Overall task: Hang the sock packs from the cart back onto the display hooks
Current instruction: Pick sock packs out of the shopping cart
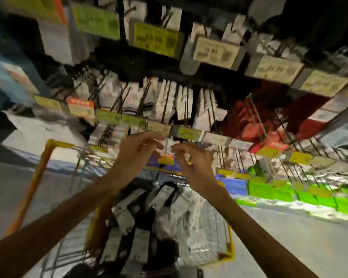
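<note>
At centre frame, the left hand (pixel 141 151) and right hand (pixel 191 165) each pinched the sock pack (pixel 166 146); best held level, its hole lined up with the hook (pixel 187 109); blur hid the hole.

Your cart (pixel 231 245) stands on grey floor (pixel 289 237): yellow rim, wire basket, with a loose heap of packs (pixel 129 209) lying tilted inside. Ahead of you, rows of hooks (pixel 166 109) carry hung packs (pixel 182 105), with price tags (pixel 156 40) at the hook tips.
</note>
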Demonstrator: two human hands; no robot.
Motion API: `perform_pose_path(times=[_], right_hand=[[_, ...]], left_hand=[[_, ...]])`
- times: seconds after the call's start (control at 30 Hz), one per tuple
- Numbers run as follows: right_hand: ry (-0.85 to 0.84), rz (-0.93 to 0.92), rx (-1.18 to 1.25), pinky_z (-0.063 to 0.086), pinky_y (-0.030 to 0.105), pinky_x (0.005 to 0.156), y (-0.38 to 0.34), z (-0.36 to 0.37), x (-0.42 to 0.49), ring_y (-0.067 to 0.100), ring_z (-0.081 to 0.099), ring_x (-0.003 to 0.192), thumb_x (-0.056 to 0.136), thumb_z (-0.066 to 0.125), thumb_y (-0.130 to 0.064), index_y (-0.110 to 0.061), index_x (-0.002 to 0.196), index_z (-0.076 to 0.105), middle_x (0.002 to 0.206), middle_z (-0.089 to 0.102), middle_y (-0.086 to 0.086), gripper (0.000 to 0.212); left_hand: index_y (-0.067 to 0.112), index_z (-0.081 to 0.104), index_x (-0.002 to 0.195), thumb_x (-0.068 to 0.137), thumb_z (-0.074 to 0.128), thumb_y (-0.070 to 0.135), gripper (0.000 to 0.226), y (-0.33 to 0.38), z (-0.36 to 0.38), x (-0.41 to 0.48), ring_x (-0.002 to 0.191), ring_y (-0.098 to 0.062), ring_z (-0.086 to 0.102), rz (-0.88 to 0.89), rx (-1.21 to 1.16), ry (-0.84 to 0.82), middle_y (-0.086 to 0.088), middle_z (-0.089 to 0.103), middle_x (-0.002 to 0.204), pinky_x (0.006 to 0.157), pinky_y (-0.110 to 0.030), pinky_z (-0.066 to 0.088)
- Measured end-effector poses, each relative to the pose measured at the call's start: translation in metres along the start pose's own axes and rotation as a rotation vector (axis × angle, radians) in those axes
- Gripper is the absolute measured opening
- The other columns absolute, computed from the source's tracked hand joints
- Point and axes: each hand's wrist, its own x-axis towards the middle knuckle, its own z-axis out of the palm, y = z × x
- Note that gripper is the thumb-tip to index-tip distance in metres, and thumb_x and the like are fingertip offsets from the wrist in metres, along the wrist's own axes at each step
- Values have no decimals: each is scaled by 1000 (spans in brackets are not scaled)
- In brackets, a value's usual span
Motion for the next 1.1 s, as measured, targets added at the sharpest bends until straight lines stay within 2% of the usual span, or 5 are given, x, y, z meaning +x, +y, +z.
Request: perform_pose_path(times=[0.27, 0.43, 0.67, 0.9, 1.1], right_hand=[[-586, 437, 37, 39, 37, 71, 130, 144, -112, 27, 60, 79, 92, 45, -12, 3, 83, 64, 79, 61, 19, 26], [-1009, 558, -164, 43, 35, 89, 183, 218, -144, 37, 56, 115, 97, 46, -7, -1, 140, 46, 125, 57, 26, 44], [-1346, 125, -334, 37, 46, 103, 228, 298, -185, 41, 27, 138, 90, 63, -14, -18, 156, 15, 155, 16, 23, 82], [-1502, -313, -574, 17, 61, 117, 242, 324, -225, 46, -1, 148, 73, 83, -31, -19, 157, 4, 161, -8, 21, 116], [-1355, -404, -386, 26, 60, 113, 253, 325, -238, 42, 10, 148, 79, 76, -20, -20, 153, 27, 163, 10, 15, 88]], left_hand=[[28, 64, 85, 101, 45, -1, 39, -178, 25, -55, 72, -29, 64, -458, 54, 31, -4, 69, 80, 61, -29, 49], [19, 65, 85, 96, 50, -1, 28, -277, 26, -76, 66, -22, 63, -720, 151, 9, -12, 70, 87, 52, -23, 48], [16, 70, 111, 94, 51, 8, 27, -388, 46, -106, 105, -30, 66, -831, 393, -179, -13, 68, 118, 92, -40, 52], [3, 63, 123, 96, 47, 3, 31, -429, 57, -133, 99, -32, 62, -870, 446, -265, -20, 65, 119, 73, -32, 46], [2, 61, 116, 94, 45, -4, 28, -442, 46, -139, 78, -33, 59, -869, 491, -316, -24, 65, 109, 63, -38, 48]])
